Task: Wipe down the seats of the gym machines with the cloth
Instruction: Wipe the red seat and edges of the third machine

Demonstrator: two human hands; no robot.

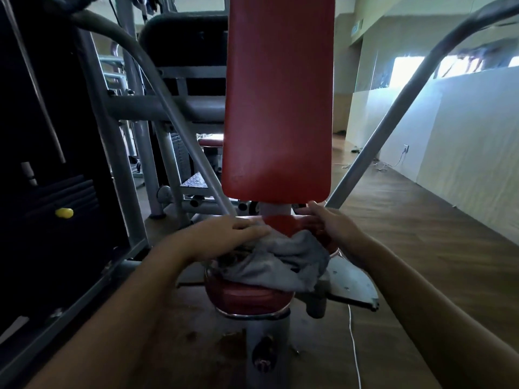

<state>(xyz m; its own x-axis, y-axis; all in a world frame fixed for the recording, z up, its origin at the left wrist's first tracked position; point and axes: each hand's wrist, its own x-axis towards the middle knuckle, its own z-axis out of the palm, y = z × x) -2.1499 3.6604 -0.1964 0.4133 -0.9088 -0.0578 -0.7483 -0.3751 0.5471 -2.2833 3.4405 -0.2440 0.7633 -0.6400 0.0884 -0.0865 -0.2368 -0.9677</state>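
Note:
A red round seat (247, 297) of a gym machine is right in front of me, below a tall red back pad (278, 99). A crumpled grey cloth (278, 262) lies on the seat. My left hand (222, 234) rests flat on the cloth's left part, fingers stretched toward the middle. My right hand (323, 223) touches the far right of the seat with straight fingers, beside the cloth's right edge. The seat's top is mostly hidden by the cloth and my hands.
A grey steel frame and black weight stack (56, 178) with a yellow pin (64, 212) stand at the left. A slanted grey bar (393, 119) rises at the right. A white cable (354, 346) lies on the wooden floor. White wall panels line the right side.

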